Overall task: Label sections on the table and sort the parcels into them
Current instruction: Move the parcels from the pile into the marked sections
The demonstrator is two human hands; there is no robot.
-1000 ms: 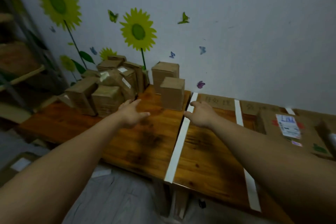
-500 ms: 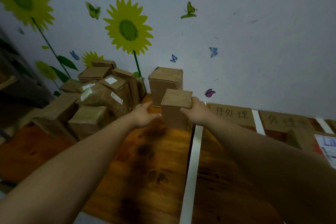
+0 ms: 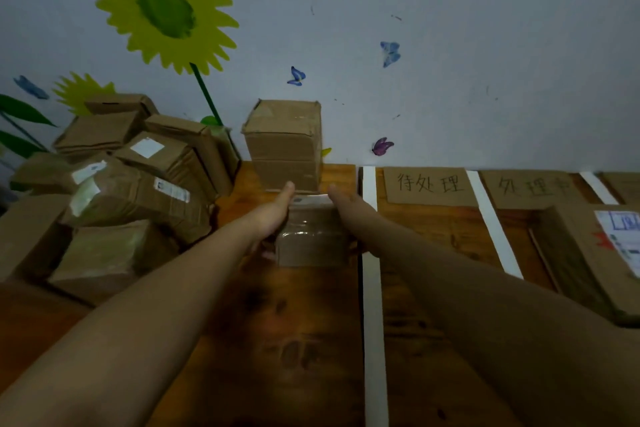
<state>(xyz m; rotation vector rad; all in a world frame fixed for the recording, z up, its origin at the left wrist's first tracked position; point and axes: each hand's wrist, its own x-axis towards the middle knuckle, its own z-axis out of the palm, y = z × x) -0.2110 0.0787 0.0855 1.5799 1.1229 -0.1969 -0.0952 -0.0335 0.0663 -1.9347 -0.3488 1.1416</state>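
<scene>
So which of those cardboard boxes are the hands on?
The small taped box pressed between the left hand and right hand, in front of the tall box by the wall; the heap at left lies untouched.

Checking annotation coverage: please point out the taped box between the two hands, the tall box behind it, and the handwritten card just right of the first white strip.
Taped box point(image 3: 311, 239), head view: glossy taped face.
Tall box point(image 3: 284, 156), head view: front face.
Handwritten card point(image 3: 429, 184), head view: middle character.
</scene>
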